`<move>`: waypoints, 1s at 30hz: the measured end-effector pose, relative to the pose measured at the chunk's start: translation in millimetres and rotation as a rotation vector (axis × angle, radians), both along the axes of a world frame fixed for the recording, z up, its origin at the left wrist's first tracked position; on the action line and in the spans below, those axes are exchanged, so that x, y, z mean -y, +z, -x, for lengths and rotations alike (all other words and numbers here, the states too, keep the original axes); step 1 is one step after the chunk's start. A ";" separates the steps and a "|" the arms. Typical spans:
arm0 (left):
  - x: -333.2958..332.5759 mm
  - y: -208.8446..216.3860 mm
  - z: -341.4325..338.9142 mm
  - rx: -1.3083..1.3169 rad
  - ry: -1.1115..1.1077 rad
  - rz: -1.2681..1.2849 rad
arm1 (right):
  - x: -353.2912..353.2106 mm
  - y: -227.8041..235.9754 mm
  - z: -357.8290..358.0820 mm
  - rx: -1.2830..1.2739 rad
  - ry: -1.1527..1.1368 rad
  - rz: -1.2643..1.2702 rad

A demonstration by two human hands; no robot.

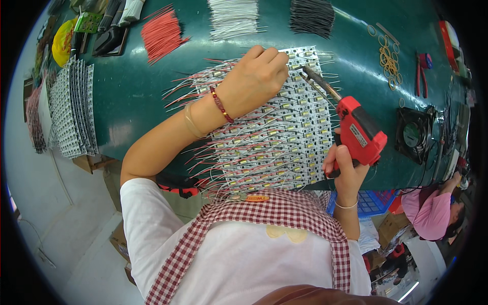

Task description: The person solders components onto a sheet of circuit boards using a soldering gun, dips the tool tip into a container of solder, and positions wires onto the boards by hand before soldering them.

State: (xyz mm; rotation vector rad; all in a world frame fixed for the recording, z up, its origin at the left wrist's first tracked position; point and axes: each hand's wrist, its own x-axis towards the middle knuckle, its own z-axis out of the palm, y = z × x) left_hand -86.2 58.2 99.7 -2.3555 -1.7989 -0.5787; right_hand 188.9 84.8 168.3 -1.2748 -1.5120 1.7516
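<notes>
A panel of small white circuit boards (311, 137) lies on the green table in front of me, with red and white wires sticking out along its left side. My left hand (260, 76) is closed over the panel's upper part, fingertips pinched together; what they hold, if anything, is hidden beneath the hand. In my right hand (351, 175), a red and black soldering gun (358, 129) is gripped by its handle. Its metal tip points up and left, at the boards just right of my left hand. Whether the tip touches a board, I cannot tell.
Bundles of red wires (162, 35), white wires (234, 20) and black wires (311, 18) lie along the far side. Rubber bands (389, 61), red-handled pliers (421, 76) and a black fan (414, 133) are rightward. Stacked board panels (73, 107) stand left. A person (427, 213) in pink is at lower right.
</notes>
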 end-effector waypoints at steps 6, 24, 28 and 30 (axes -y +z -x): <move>0.1 -0.2 -0.7 0.012 0.006 -0.007 | -0.4 -2.0 9.1 0.028 0.002 0.062; 2.0 6.5 -7.8 0.032 -0.018 -0.011 | -44.4 63.7 -123.0 -0.193 -0.417 -0.605; -4.9 10.6 -7.5 -0.040 -0.009 -0.020 | -43.5 78.5 -176.6 -0.021 -0.652 -0.869; -6.3 12.6 -7.6 -0.057 -0.013 -0.032 | -45.2 63.2 -196.7 -0.163 -0.737 -0.861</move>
